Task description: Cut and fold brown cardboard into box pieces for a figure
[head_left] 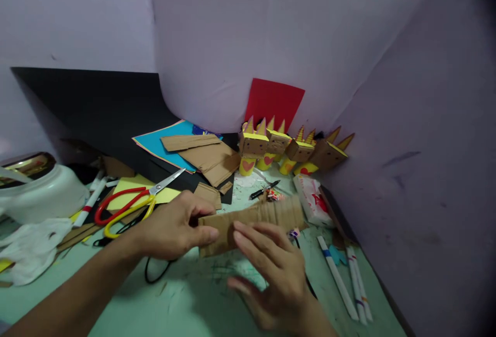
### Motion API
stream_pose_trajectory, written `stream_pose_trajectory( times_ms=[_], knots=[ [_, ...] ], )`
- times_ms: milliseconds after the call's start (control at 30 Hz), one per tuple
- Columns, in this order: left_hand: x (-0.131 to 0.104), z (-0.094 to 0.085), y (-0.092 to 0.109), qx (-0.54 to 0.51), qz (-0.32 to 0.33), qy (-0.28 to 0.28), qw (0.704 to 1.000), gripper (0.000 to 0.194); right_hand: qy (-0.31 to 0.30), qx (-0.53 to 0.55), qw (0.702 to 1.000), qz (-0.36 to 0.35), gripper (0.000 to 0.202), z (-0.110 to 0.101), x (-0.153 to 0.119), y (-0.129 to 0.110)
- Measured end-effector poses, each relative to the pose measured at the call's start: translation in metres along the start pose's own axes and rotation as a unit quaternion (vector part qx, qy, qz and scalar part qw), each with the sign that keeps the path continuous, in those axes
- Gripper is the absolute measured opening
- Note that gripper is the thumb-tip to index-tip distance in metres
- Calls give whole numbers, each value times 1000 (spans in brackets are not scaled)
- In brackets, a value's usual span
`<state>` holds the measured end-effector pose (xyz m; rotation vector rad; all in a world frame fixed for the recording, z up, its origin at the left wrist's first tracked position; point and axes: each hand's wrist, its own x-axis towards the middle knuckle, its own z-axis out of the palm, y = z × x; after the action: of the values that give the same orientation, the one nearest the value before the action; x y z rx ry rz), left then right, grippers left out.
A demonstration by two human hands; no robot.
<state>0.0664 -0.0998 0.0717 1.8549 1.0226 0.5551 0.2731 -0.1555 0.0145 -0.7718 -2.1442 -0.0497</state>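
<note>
A long strip of brown cardboard [251,218] lies across the middle, ribbed at its right part. My left hand [176,228] pinches its left end between thumb and fingers. Over the strip's front edge, my right hand [273,270] has its fingers stretched out, the fingertips at the cardboard and the thumb apart below. Scissors with red and yellow handles [127,205] rest just left of my left hand. Behind the strip are a black pen [265,189] and small cardboard scraps [208,195].
Several horned cardboard figures [253,146] stand at the back before red paper [274,100]. Cardboard sheets [211,158] lie on blue paper [155,143]. Markers [337,277] and a tissue pack [313,200] are right; a white pot [46,192] and crumpled tissue [36,249] are left.
</note>
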Motion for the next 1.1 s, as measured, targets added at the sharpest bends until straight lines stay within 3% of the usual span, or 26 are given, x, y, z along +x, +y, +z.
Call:
stream_pose_trajectory(
  times_ms=[100, 167, 300, 367, 433, 467, 500, 567, 633, 667, 733, 800, 867, 1000, 1100],
  knots=[
    [-13, -11, 5, 77, 58, -91, 991, 21, 105, 3, 992, 70, 54, -22, -1, -5],
    [-21, -9, 8, 147, 88, -106, 980, 22, 120, 16, 985, 121, 47, -30, 0, -8],
    [-29, 0, 12, 171, 129, -174, 961, 24, -17, 38, 988, 148, 48, -32, 6, -19],
    [-26, 2, 14, 176, 139, -155, 962, 22, -117, 74, 970, 199, 37, -29, 8, -24],
    [-17, 1, 14, 175, 130, -79, 973, 18, -176, 153, 923, 306, 18, -23, 10, -23],
    [-11, 1, 14, 152, 121, -24, 981, 13, -170, 208, 891, 367, 19, -19, 10, -20],
    [-4, 2, 14, 112, 110, 35, 987, 4, -139, 276, 855, 417, 24, -15, 10, -17],
    [11, 5, 11, 7, 81, 122, 989, 29, -39, 411, 772, 483, 30, -4, 9, -7],
    [23, 14, 7, -59, 56, 112, 990, 49, 42, 491, 714, 497, 32, 7, 7, 2],
    [27, 20, 4, -69, 46, 81, 993, 47, 68, 506, 700, 500, 32, 12, 6, 6],
    [32, 33, -1, -76, 32, 46, 996, 31, 105, 511, 689, 503, 33, 21, 3, 10],
    [32, 46, -5, -83, 14, 85, 993, 20, 125, 521, 677, 505, 34, 26, 1, 12],
    [31, 54, -6, -90, 6, 126, 988, 20, 127, 525, 672, 507, 34, 28, 0, 12],
    [27, 57, -3, -109, 25, 126, 986, 23, 94, 508, 697, 497, 33, 29, 4, 8],
    [26, 60, -4, -59, 37, 144, 987, 26, 106, 475, 741, 462, 37, 30, 4, 7]
  ],
)
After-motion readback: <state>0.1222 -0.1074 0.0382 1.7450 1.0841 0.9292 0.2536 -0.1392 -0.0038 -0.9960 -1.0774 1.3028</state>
